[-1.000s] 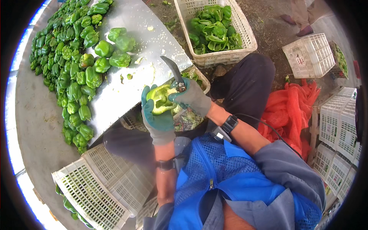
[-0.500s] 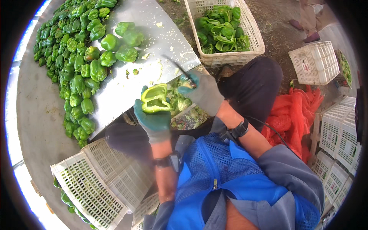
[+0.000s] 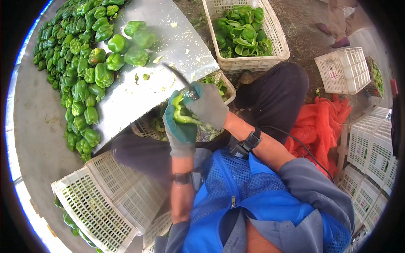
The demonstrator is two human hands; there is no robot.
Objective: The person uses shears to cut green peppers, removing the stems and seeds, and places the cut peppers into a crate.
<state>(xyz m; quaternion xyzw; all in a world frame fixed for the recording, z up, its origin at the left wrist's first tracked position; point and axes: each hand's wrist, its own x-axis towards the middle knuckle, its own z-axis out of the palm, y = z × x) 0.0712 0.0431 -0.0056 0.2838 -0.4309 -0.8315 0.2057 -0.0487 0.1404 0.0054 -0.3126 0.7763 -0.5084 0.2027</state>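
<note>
In my gloved left hand (image 3: 184, 135) a cut green bell pepper (image 3: 182, 114) is cupped, its hollow side facing my right. My right hand (image 3: 211, 106), also gloved, is closed around the handle of a knife (image 3: 179, 76), whose dark curved blade points up and to the left over the metal tabletop (image 3: 130, 95). The right hand's fingers press against the pepper, so part of its opening is hidden. Below both hands a white basket (image 3: 230, 93) with green trimmings shows in part.
Whole green peppers (image 3: 80, 84) are heaped on the table's left, several more near its middle among scattered seeds. A white crate (image 3: 253, 63) of cut peppers stands beyond. Red netting (image 3: 318, 126) and stacked crates (image 3: 369, 139) lie right; another white crate (image 3: 93, 202) lower left. A person's legs (image 3: 337, 21) show far right.
My right hand with the knife has moved down and left onto the pepper. My left hand has turned the pepper, hiding more of its inside. The view has shifted slightly.
</note>
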